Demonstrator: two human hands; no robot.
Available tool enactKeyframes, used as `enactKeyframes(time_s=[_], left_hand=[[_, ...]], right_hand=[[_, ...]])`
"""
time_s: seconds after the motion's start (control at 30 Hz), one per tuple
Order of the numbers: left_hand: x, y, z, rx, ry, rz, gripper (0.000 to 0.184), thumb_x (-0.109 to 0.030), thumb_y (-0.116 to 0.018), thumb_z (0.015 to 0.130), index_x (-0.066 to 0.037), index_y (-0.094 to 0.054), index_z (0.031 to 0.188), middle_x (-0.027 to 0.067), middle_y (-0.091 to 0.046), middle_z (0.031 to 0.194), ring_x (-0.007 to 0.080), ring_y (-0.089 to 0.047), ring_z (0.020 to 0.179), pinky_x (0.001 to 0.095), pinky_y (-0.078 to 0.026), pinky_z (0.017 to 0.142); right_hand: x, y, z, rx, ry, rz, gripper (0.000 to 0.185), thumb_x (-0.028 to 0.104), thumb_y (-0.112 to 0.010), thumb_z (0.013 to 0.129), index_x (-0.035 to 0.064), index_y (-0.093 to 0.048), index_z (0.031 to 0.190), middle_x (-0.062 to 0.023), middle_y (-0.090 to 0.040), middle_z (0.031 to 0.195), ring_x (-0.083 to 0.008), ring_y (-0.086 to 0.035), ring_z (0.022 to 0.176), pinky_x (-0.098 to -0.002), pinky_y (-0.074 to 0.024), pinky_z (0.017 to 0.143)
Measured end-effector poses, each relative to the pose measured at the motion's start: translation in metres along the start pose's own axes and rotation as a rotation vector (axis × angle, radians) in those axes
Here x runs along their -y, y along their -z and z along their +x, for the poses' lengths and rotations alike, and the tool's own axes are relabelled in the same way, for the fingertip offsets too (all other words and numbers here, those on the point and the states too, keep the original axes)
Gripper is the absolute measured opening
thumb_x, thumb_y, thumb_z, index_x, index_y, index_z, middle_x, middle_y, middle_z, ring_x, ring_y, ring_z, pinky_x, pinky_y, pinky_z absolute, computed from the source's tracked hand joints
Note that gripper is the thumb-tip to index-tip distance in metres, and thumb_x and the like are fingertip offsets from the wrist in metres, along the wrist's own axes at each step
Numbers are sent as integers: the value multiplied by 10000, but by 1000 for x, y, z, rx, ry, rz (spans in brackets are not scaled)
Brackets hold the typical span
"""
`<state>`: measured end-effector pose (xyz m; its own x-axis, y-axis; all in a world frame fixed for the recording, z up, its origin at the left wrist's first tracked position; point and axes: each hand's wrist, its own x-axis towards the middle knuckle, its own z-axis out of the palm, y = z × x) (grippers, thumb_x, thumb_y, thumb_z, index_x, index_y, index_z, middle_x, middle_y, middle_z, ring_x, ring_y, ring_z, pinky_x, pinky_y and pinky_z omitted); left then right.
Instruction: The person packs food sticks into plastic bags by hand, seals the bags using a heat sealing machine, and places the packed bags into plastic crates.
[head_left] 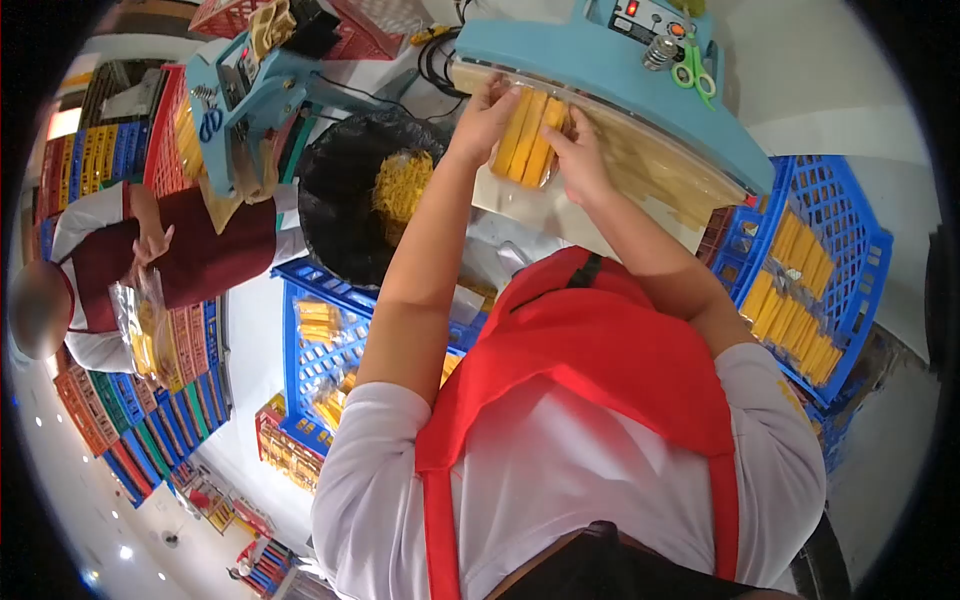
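A clear plastic bag of long yellow blocks (522,140) is held between my two hands, at the front edge of a teal bag sealer (540,52). My left hand (486,122) grips its left side, with the fingertips close under the sealer's edge. On the right side, my right hand (580,158) has its thumb over the bag and its fingers behind. Below the bag lies the sealer's pale work surface (630,185). What the blocks are made of I cannot tell.
Blue crates (850,215) with yellow packs stand at right, and another blue crate (300,370) at lower left. A black-lined bin (335,190) holds yellow shreds. Green scissors (690,72) rest on the sealer. At left, a co-worker (190,240) holds a bag near a second sealer (240,100).
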<state>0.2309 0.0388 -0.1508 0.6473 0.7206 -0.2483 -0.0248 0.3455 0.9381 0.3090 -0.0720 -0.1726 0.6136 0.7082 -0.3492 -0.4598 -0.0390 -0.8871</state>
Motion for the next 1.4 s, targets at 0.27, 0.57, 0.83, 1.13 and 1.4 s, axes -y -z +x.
enactKeyframes(time_s=[0.27, 0.57, 0.83, 1.13, 1.4], left_hand=[[4, 43, -84, -46, 16, 186, 668, -214, -573, 789, 31, -209, 1293, 173, -255, 1331, 224, -266, 1224, 295, -235, 979], [21, 56, -85, -88, 4, 52, 645, -115, -599, 763, 39, -242, 1279, 98, -475, 1132, 135, -475, 968, 240, -386, 812], [30, 60, -85, -25, -39, 59, 552, -122, -557, 798, -4, -293, 1269, 84, -491, 1126, 134, -478, 994, 256, -368, 847], [35, 58, -91, -127, -111, 120, 696, -146, -610, 752, -6, -210, 1305, 108, -527, 1033, 149, -486, 940, 261, -384, 815], [64, 79, -156, -574, -435, 558, 248, -234, -530, 809, -19, -579, 923, 124, -557, 1014, 256, -501, 982, 322, -377, 849]], right_hand=[[-2, -20, 7, 27, -46, 3, 669, 69, -590, 750, -25, -192, 1278, -186, -433, 1126, -233, -471, 1000, -320, -409, 829], [-18, -42, 20, -9, 16, -8, 678, 66, -604, 736, -21, -192, 1267, -197, -424, 1127, -242, -469, 994, -324, -409, 822], [-16, -41, 27, 122, 14, 74, 695, 63, -613, 731, -28, -178, 1265, -216, -396, 1166, -256, -442, 1044, -345, -399, 847], [4, -36, 8, 253, -8, 59, 706, 115, -635, 732, -29, -194, 1263, -166, -413, 1148, -235, -435, 1039, -331, -359, 871], [10, 5, -18, 166, 21, -390, 514, 273, -539, 805, 25, -328, 1202, -109, -465, 1050, -198, -470, 935, -339, -402, 759]])
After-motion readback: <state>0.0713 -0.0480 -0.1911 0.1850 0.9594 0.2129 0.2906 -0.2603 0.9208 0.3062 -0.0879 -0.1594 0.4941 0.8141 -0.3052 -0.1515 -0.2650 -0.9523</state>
